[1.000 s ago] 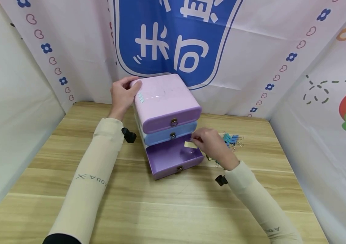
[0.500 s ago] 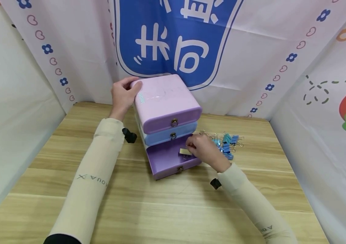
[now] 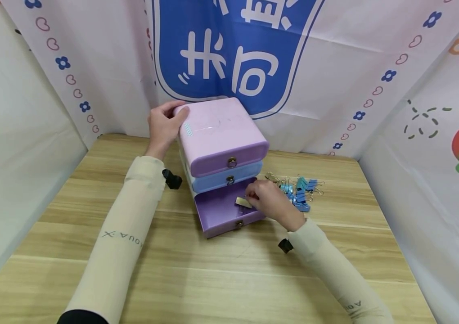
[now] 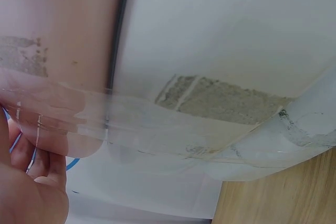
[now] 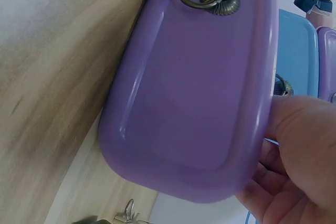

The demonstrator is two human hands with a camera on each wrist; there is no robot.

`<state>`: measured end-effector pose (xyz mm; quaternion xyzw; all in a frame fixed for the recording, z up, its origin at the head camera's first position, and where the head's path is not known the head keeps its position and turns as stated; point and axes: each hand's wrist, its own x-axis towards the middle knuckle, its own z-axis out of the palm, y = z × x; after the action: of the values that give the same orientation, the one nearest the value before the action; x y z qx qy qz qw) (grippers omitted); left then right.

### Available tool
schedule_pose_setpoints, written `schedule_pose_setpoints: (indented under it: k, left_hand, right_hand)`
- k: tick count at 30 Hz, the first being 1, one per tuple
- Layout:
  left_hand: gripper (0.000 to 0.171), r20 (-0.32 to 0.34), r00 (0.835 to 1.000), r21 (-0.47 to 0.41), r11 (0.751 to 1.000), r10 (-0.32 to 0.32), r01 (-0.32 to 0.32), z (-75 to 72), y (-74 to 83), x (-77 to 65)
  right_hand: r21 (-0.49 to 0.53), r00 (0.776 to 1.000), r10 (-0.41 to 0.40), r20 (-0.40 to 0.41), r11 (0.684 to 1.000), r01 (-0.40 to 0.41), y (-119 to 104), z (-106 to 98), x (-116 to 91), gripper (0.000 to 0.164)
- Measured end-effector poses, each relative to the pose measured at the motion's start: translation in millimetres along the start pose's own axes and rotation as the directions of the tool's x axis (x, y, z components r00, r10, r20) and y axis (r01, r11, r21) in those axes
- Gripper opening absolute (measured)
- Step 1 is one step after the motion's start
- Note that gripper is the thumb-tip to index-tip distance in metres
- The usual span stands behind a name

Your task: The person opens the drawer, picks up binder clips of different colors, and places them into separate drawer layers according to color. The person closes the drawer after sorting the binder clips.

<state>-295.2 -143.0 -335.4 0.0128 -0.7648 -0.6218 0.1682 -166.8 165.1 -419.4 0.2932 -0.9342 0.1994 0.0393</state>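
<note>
A small desktop drawer cabinet (image 3: 221, 130) has a pink top, with a purple, a blue and a lower purple front stacked beneath. My left hand (image 3: 162, 128) grips its back left corner, thumb on the top, fingers curled behind. The lowest drawer (image 3: 215, 213) is pulled out. Inside it, my right hand (image 3: 272, 202) pinches a pale gold binder clip (image 3: 243, 202) low over the drawer floor; the fingertips partly hide the clip. In the right wrist view, that hand (image 5: 299, 156) is behind the purple drawer front (image 5: 189, 87), and the clip is hidden.
Several blue, teal and gold binder clips (image 3: 300, 193) lie in a pile on the wooden table (image 3: 213, 279), right of the cabinet. The blue drawer (image 3: 223, 177) above is closed. A printed cloth backdrop (image 3: 314, 90) hangs right behind the cabinet.
My right hand has moved left and down into the open drawer, lowering the gold binder clip, which is now tilted. The pile of clips has come more into view. My left hand stays put.
</note>
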Motion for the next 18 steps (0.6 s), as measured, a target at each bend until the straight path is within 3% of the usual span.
schedule_pose_setpoints:
  k: [11, 18]
  left_hand:
    - [0.037, 0.0, 1.0, -0.005, 1.0, 0.002, -0.002, 0.6, 0.5, -0.3]
    - [0.038, 0.005, 1.0, -0.002, 1.0, -0.001, 0.001, 0.4, 1.0, -0.6]
  right_hand:
    - [0.045, 1.0, -0.026, -0.005, 0.999, 0.026, -5.7, -10.4, -5.5, 0.006]
    - [0.044, 1.0, -0.001, -0.016, 0.999, 0.001, -5.3, -24.6, -9.4, 0.009]
